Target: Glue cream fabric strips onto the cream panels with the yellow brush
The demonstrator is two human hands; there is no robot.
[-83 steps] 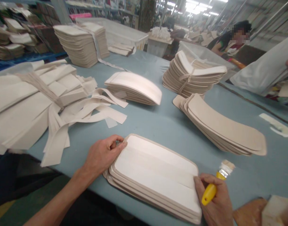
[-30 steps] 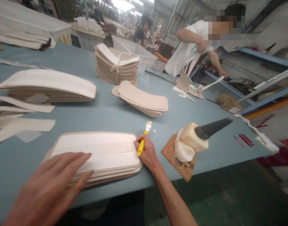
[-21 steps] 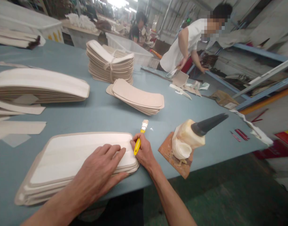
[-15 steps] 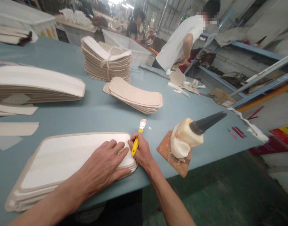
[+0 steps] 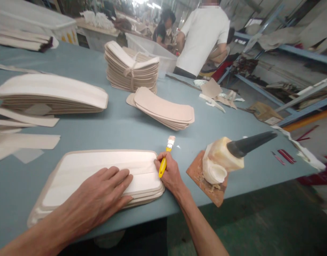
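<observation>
Clock positions refer to the panel stack (image 5: 80, 167), lying flat near the front edge of the blue-grey tabletop (image 5: 112, 133). The left hand (image 5: 107, 192) rests on the stack, fingers extended, grasping nothing. At the stack's 3 o'clock end, the right hand (image 5: 170, 172) grasps a yellow-handled brush (image 5: 163, 165), bristles toward 1 o'clock. Farther toward 3 o'clock, a cream container (image 5: 222, 154) sits on a brown board (image 5: 196, 170). A tied bundle (image 5: 132, 73) is at 1 o'clock; loose strips (image 5: 27, 141) are at 10 o'clock. Beyond the tabletop, a co-worker (image 5: 202, 39) in white stands at 1 o'clock; blue-framed shelving (image 5: 262, 87) occupies 2 o'clock. Green floor (image 5: 248, 227) shows at 4 o'clock.
</observation>
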